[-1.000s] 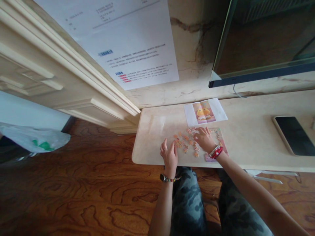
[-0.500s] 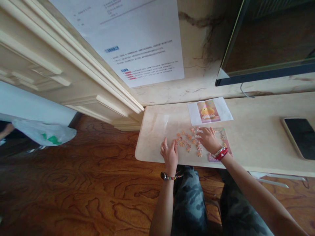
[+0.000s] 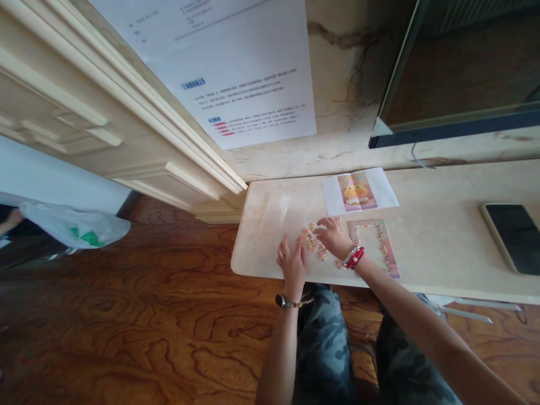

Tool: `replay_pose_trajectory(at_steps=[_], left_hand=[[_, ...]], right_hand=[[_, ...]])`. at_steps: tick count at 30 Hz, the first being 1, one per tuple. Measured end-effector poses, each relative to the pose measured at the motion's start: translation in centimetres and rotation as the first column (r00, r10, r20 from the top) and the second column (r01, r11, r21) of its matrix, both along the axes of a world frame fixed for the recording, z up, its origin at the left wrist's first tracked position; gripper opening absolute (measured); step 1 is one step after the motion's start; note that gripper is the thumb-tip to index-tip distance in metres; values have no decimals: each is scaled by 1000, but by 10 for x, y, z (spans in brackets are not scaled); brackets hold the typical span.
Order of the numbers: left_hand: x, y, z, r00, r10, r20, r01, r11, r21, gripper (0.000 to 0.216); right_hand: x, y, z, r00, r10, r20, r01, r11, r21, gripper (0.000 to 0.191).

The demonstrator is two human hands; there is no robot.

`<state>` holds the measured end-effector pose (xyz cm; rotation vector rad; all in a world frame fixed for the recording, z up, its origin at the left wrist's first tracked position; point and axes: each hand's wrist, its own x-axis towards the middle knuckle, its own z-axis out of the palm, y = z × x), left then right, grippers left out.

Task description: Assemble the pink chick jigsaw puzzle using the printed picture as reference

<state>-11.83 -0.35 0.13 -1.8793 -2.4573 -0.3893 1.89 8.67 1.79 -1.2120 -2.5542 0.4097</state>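
Note:
Several small orange and pink jigsaw pieces (image 3: pixel 313 244) lie loose on the pale marble tabletop (image 3: pixel 439 247). My left hand (image 3: pixel 291 265) rests flat by the table's front edge, fingers stretched out, just left of the pieces. My right hand (image 3: pixel 334 236) lies over the pile with fingers spread downward on the pieces; whether it grips one is hidden. To its right sits a pink puzzle board (image 3: pixel 374 245) with only its border filled in. Behind it lies a reference picture sheet (image 3: pixel 359 191) showing a yellow figure.
A dark phone (image 3: pixel 512 236) lies at the table's right. A printed paper (image 3: pixel 236 67) hangs on the wall behind. A dark-framed glass panel (image 3: pixel 455 73) stands at the back right. A plastic bag (image 3: pixel 76 225) sits on the wooden floor at left.
My right hand has slid left off the puzzle board onto the loose pieces, uncovering the board's frame. The left hand has stayed put.

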Motion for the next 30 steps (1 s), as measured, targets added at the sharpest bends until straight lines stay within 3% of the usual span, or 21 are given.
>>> replay_pose_trajectory(at_steps=[3, 7, 12, 16, 18, 21, 25, 28, 30], left_hand=[[-1, -2, 0, 1000, 8, 23, -9, 999, 41, 37], [-4, -8, 2, 999, 1, 51, -4, 999, 52, 37], [-4, -15, 3, 996, -21, 92, 16, 998, 54, 38], [-1, -19, 4, 991, -68, 117, 56, 994, 98, 38], [2, -20, 8, 985, -102, 139, 85, 989, 125, 37], [11, -24, 14, 969, -177, 174, 147, 974, 174, 36], [34, -32, 18, 916, -330, 227, 294, 939, 176, 33], [58, -38, 18, 859, -439, 265, 418, 899, 132, 32], [73, -40, 18, 833, -482, 272, 474, 875, 99, 33]], right_hand=[[-23, 7, 9, 981, 131, 140, -127, 991, -38, 20], [-33, 11, 12, 948, 172, 267, -160, 985, -67, 23], [-38, 14, 9, 934, 205, 293, -197, 979, -57, 21], [-37, 16, 13, 955, 211, 207, -195, 976, -94, 20], [-23, 15, 17, 985, 152, 83, -140, 981, -133, 20], [22, 2, 19, 980, -91, -175, 52, 975, -215, 18], [95, -37, 12, 835, -465, -294, 346, 859, -377, 13], [121, -64, 2, 765, -578, -282, 392, 767, -509, 15], [122, -75, -6, 751, -593, -290, 365, 739, -566, 15]])
